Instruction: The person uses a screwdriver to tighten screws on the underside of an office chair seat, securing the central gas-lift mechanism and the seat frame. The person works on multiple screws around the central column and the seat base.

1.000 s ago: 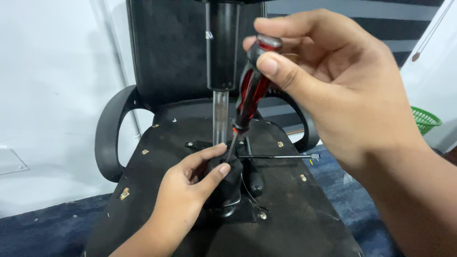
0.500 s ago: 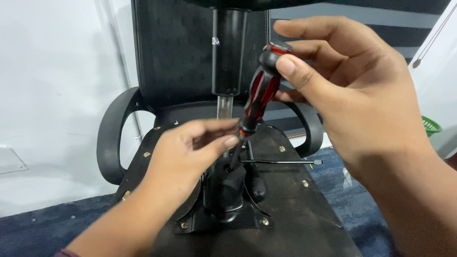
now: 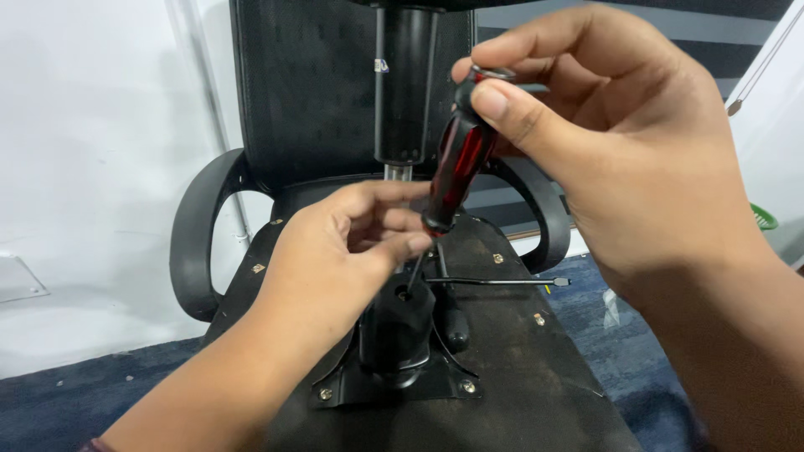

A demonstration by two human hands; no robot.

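Raised slightly, left hand [image 3: 335, 251] steadies red screwdriver [image 3: 456, 167] gripped by right hand [image 3: 620, 142].

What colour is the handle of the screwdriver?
The screwdriver's translucent red plastic handle with black stripes shows best in the head view, pinched by the right hand.

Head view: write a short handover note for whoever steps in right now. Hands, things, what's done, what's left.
Right hand: grips the red-and-black handled screwdriver near its top, shaft angled down.
Left hand: fingertips pinch the shaft near its tip, steadying it.
Things: the tip sits in a hole atop the black mechanism housing, on the underside of the overturned black office chair. A thin black lever rod sticks out to the right.
Done: tip seated; base-plate screws appear in place.
Left: turning, direction unclear.
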